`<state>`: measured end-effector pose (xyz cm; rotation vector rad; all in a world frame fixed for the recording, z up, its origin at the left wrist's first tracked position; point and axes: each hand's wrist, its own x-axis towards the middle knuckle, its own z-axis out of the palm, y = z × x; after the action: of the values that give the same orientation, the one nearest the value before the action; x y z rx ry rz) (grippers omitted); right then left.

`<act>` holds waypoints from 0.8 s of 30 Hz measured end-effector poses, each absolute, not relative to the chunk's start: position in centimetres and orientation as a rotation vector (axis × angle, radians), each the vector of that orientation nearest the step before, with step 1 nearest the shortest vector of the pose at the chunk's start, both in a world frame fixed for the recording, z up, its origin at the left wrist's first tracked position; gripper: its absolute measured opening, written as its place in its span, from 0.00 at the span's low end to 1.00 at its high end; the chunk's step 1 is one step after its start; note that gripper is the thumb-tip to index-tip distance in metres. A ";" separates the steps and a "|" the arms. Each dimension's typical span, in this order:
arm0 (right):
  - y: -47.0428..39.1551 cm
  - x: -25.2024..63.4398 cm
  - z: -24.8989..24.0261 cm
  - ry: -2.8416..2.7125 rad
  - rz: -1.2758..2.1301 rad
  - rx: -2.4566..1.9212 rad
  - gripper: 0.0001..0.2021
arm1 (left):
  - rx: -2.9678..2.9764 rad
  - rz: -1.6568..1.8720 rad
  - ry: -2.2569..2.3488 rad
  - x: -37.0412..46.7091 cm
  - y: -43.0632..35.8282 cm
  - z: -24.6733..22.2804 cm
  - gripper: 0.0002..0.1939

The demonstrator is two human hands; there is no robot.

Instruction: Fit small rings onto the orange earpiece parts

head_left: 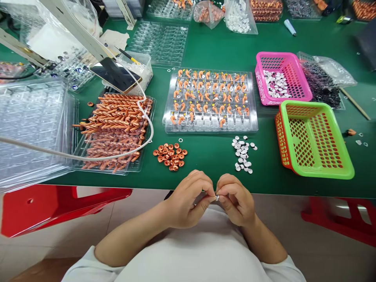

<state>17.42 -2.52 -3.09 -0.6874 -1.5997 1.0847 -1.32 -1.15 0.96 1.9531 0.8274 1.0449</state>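
Note:
My left hand (190, 199) and my right hand (236, 199) meet just off the table's front edge. Between their fingertips is a small white piece (217, 197), pinched from both sides; its shape is too small to make out. Beyond my left hand lies a pile of orange ring-like parts (172, 156), with one white ring (180, 140) behind it. White discs (242, 153) are scattered on the green table beyond my right hand. Farther back, a clear tray (210, 126) holds rows of curved orange parts.
At left, a tray of long orange parts (117, 129) sits beside stacked clear trays (32, 125), with a white cable (123, 156) across them. A phone (117, 76) lies behind. At right stand a green basket (315, 137) and a pink basket (304, 84) with white pieces.

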 end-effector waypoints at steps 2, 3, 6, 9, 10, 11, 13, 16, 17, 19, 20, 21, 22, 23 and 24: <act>-2.5 17.3 -3.1 -1.592 1.073 -0.705 0.12 | 1.964 1.082 0.842 -1.2 -1.2 0.9 0.05; -2.5 17.3 -3.1 -1.592 1.068 -0.712 0.12 | 1.966 1.098 0.848 -1.2 -1.2 0.9 0.06; -2.6 17.3 -3.1 -1.590 1.061 -0.720 0.12 | 1.962 1.137 0.856 -1.2 -1.1 0.9 0.06; -2.6 17.3 -3.0 -1.583 1.063 -0.715 0.11 | 1.946 1.143 0.843 -1.2 -0.9 1.0 0.07; -2.6 17.3 -3.0 -1.582 1.067 -0.713 0.10 | 1.936 1.139 0.830 -1.2 -0.9 1.0 0.07; -2.6 17.3 -3.1 -1.579 1.074 -0.714 0.09 | 1.921 1.134 0.813 -1.2 -0.8 1.0 0.07; -2.6 17.4 -3.1 -1.570 1.103 -0.719 0.08 | 1.879 1.128 0.772 -1.2 -0.7 1.0 0.08; -2.6 17.3 -3.2 -1.539 1.174 -0.727 0.06 | 1.819 1.119 0.734 -1.3 -0.6 0.9 0.10; -2.6 17.3 -3.2 -1.526 1.195 -0.730 0.06 | 1.811 1.113 0.729 -1.3 -0.5 0.9 0.10; -2.6 17.3 -3.2 -1.504 1.226 -0.729 0.05 | 1.815 1.099 0.714 -1.4 -0.4 0.9 0.10; -2.6 17.3 -3.2 -1.495 1.237 -0.725 0.05 | 1.824 1.088 0.704 -1.5 -0.3 0.8 0.09; -2.6 17.3 -3.1 -1.488 1.246 -0.718 0.06 | 1.834 1.078 0.692 -1.5 -0.2 0.8 0.09; -2.6 17.3 -3.1 -1.483 1.256 -0.709 0.06 | 1.843 1.072 0.681 -1.6 -0.2 0.8 0.09; -2.5 17.3 -3.1 -1.479 1.266 -0.700 0.06 | 1.852 1.066 0.671 -1.6 -0.1 0.8 0.08; -2.5 17.3 -3.1 -1.477 1.274 -0.695 0.05 | 1.859 1.060 0.666 -1.6 0.0 0.8 0.08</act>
<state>17.31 -2.52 -3.05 -0.6950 -1.4775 1.2740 -1.64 -0.05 0.82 1.8589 0.6657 1.0604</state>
